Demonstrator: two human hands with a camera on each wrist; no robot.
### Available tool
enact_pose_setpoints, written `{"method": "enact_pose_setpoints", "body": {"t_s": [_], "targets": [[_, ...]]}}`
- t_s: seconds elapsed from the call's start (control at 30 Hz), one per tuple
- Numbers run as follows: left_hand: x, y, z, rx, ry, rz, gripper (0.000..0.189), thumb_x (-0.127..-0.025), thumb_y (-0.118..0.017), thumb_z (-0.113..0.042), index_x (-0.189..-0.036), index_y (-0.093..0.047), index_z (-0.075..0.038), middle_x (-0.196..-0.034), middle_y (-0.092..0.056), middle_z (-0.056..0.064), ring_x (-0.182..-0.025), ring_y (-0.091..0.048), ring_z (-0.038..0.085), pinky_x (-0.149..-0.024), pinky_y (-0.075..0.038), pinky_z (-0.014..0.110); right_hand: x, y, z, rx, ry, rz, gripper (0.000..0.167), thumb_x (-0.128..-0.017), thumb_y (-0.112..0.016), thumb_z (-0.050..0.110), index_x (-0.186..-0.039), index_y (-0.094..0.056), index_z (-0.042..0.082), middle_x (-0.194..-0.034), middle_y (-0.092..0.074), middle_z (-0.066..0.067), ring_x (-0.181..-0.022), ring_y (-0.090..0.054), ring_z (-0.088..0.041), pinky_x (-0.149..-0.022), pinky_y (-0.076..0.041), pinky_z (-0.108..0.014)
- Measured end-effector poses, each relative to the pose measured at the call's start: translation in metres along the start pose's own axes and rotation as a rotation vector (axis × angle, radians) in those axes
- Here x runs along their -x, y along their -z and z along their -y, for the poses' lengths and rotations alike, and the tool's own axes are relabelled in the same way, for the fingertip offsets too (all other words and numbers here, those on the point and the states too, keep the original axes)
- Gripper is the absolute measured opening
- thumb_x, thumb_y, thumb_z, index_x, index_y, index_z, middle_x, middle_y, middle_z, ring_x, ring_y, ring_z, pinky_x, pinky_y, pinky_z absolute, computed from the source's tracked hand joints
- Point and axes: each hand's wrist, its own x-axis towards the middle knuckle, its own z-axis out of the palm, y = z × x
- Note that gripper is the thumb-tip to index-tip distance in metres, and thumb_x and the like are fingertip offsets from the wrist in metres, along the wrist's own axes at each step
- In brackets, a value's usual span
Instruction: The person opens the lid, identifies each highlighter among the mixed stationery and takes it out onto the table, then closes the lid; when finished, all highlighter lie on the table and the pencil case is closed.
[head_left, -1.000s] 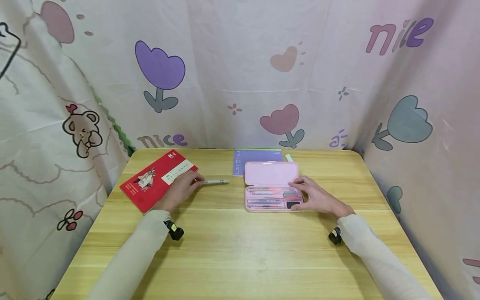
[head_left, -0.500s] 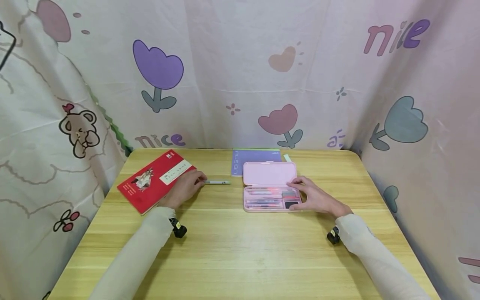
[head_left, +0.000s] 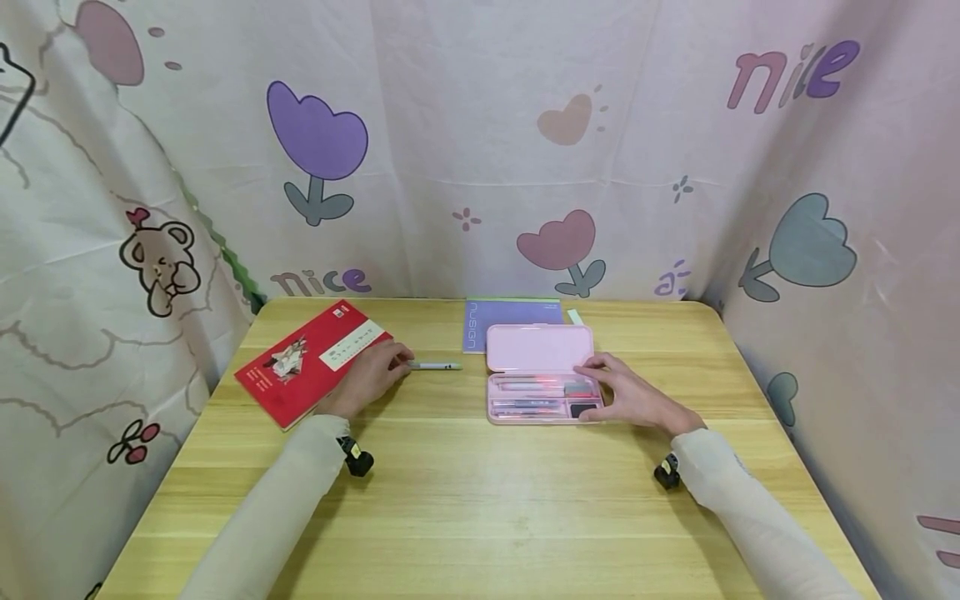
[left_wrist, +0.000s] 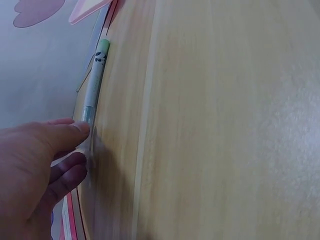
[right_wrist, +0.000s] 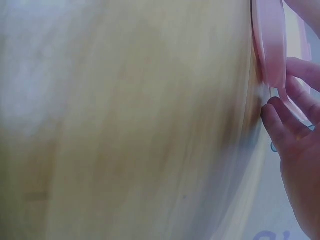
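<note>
My left hand (head_left: 367,379) pinches one end of a slim white pen (head_left: 438,366) between thumb and fingers. In the left wrist view the pen (left_wrist: 95,82) has a pale green end and small dark printed marks, and it lies along the table with that end pointing away from the hand. A pink pencil case (head_left: 538,348) stands with its lid raised, several pens and small items in its compartments. My right hand (head_left: 633,396) grips the case's right end, fingers at the lid and thumb at the front corner. The right wrist view shows fingers around the case's pink end (right_wrist: 272,45).
Beside and partly under the left hand lies a red notebook (head_left: 300,362). Behind the case is a purple notebook (head_left: 510,317), with a small white strip (head_left: 575,317) to its right. A patterned curtain (head_left: 450,125) borders the wooden table (head_left: 480,517) at the back and sides.
Over the past second my left hand has shifted slightly right with the pen, then stayed nearly still. The right hand and the pencil case have kept their places.
</note>
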Motion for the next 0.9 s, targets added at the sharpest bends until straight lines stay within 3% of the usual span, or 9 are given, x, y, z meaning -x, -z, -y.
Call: {"method": "enact_pose_setpoints", "body": {"t_s": [0.23,0.37,0.57,0.9], "targets": [[-0.001,0.001,-0.015,0.043,-0.025,-0.036,0.029,-0.101,-0.080,-0.017,-0.128,-0.074,-0.010,-0.117,-0.071,0.009,-0.099,-0.066,0.024,-0.092,-0.060,0.044,0.000,0.000,-0.001,0.002,0.010,-0.004,0.097,-0.084,-0.092,0.056,-0.160,-0.055,0.008,-0.157,-0.045,-0.012,-0.146,-0.041,-0.034,-0.124,-0.037,-0.063],[-0.005,-0.004,-0.034,0.081,-0.059,0.016,0.028,-0.103,-0.078,-0.018,-0.130,-0.074,-0.010,-0.121,-0.072,0.007,-0.101,-0.067,0.022,-0.093,-0.060,0.043,0.000,0.000,-0.001,0.004,0.009,-0.003,0.098,-0.084,-0.092,0.057,-0.160,-0.055,0.008,-0.157,-0.045,-0.013,-0.146,-0.041,-0.034,-0.124,-0.037,-0.063],[-0.013,-0.024,-0.062,0.114,-0.107,0.111,0.027,-0.105,-0.075,-0.019,-0.131,-0.073,-0.011,-0.125,-0.072,0.004,-0.106,-0.067,0.019,-0.099,-0.060,0.041,-0.001,0.000,-0.002,0.004,0.008,0.001,0.098,-0.084,-0.091,0.057,-0.160,-0.054,0.008,-0.158,-0.045,-0.013,-0.147,-0.040,-0.034,-0.125,-0.036,-0.064],[-0.033,-0.053,-0.100,0.088,-0.216,0.237,0.018,-0.107,-0.072,-0.020,-0.124,-0.079,-0.016,-0.113,-0.074,-0.003,-0.101,-0.063,0.014,-0.091,-0.057,0.033,0.000,0.000,-0.001,0.000,0.005,0.005,0.098,-0.084,-0.091,0.057,-0.161,-0.054,0.008,-0.158,-0.044,-0.013,-0.147,-0.040,-0.034,-0.126,-0.035,-0.065]]}}
